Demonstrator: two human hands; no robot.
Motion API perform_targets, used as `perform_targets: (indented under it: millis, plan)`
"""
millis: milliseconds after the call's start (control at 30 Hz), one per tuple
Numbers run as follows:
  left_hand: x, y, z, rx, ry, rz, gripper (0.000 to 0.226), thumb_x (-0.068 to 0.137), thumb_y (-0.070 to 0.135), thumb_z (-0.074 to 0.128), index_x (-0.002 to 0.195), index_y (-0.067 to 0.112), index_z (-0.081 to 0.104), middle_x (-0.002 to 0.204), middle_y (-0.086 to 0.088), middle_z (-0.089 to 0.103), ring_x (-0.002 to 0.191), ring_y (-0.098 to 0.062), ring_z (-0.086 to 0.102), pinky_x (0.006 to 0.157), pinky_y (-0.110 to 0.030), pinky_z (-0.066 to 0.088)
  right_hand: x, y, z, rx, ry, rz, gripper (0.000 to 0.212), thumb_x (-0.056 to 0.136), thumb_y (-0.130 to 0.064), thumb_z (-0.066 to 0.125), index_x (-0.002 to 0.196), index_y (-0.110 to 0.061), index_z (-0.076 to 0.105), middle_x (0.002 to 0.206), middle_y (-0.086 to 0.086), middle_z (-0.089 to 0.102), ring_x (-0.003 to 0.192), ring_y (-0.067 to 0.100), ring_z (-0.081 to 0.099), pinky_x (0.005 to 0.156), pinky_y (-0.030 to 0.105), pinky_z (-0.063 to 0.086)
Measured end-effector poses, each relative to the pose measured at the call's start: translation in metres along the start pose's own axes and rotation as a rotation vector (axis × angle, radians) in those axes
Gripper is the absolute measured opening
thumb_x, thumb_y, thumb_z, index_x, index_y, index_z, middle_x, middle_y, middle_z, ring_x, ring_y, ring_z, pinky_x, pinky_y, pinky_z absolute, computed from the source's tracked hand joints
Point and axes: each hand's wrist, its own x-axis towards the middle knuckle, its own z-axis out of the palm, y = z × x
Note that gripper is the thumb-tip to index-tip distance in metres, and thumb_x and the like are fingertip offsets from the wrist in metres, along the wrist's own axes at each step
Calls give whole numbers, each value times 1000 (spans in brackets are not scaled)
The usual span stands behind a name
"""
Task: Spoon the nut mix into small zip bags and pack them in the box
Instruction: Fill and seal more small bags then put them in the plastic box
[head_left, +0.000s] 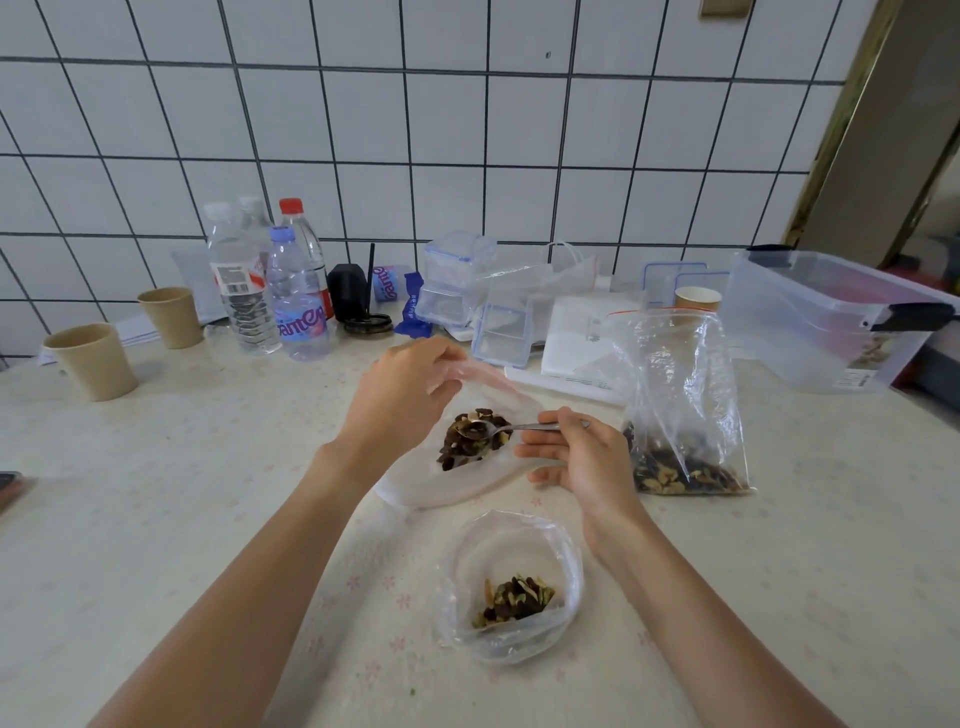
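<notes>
The left hand pinched the upper lip of a small zip bag and held its mouth open, fingers closed on the plastic. The right hand gripped the handle of a metal spoon — its bowl, loaded with nut mix, sat inside the bag over the heap already there. A 2nd small zip bag lay open on the bench nearer the person, with a smaller portion of mix inside. Just right of the right hand stood the large supply bag, upright, mix settled at its bottom. The clear plastic box sat at the far right of the bench, well apart from the hands.
</notes>
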Motion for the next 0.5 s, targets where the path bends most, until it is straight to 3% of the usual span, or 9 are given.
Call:
perform_targets:
  millis: [133, 267, 400, 500]
  plan:
    - [-4, 7, -13, -96, -1, 4, 44, 86, 28, 83, 127, 24, 65, 122, 11, 69, 111, -8, 62, 93, -26, 47, -6, -5, -3, 42, -21, -4, 31, 109, -23, 48, 104, -1, 69, 84, 15, 79, 77, 29, 78, 54, 32, 58]
    - [-17, 12, -30, -129, 68, 39, 37, 92, 39, 75, 126, 28, 67, 122, 15, 67, 112, -4, 60, 95, -26, 49, -12, -21, -9, 91, -21, -6, 30, 109, -20, 47, 102, 1, 68, 79, 17, 77, 69, 26, 76, 50, 30, 56]
    - [-37, 16, -49, -136, 134, 75, 27, 93, 38, 72, 118, 28, 70, 108, 18, 69, 99, 1, 63, 83, -21, 51, -30, -42, -25, 114, -42, -54, 31, 110, -18, 45, 98, 0, 67, 76, 17, 76, 67, 27, 76, 48, 30, 55]
    - [-57, 26, -54, -150, 28, 21, 26, 92, 48, 62, 110, 31, 70, 96, 21, 68, 87, 3, 65, 74, -21, 54, -49, -59, -42, 112, -57, -90, 32, 110, -19, 45, 99, 1, 66, 77, 17, 76, 71, 31, 76, 49, 31, 56]
